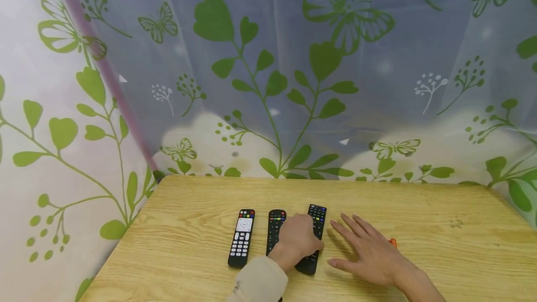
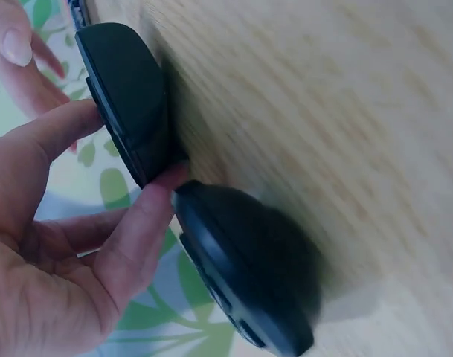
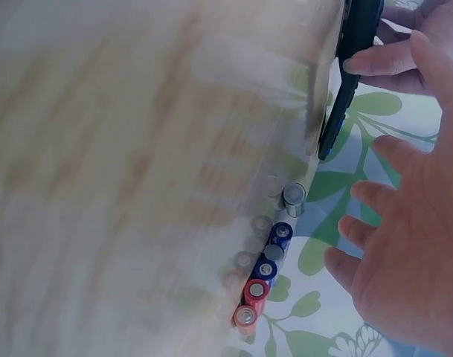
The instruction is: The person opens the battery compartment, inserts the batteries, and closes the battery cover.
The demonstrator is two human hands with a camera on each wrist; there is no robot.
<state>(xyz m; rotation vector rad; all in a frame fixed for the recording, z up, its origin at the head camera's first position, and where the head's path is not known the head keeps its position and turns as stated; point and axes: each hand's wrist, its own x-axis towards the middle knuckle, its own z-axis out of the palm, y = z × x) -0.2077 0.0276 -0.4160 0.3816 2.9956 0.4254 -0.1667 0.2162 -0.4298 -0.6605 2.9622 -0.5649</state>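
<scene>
Three black remote controls lie side by side. My left hand (image 1: 297, 236) grips the right-hand remote control (image 1: 309, 264) by its sides, thumb on one edge and fingers on the other. In the left wrist view that remote (image 2: 129, 93) sits between thumb and fingers, and a fingertip reaches into the gap beside the middle remote control (image 2: 245, 260). The hand covers much of the middle remote's (image 1: 276, 220) lower part. My right hand (image 1: 373, 250) is just to the right, fingers spread and holding nothing. Several batteries (image 3: 267, 269) stand beside it in a row, mostly hidden in the head view.
The left remote control (image 1: 241, 239), with white buttons, lies apart on the wooden table (image 1: 193, 199). An orange battery end (image 1: 393, 242) shows behind my right hand. A cloth with leaf and butterfly prints (image 1: 251, 120) hangs along the table's back and left edges.
</scene>
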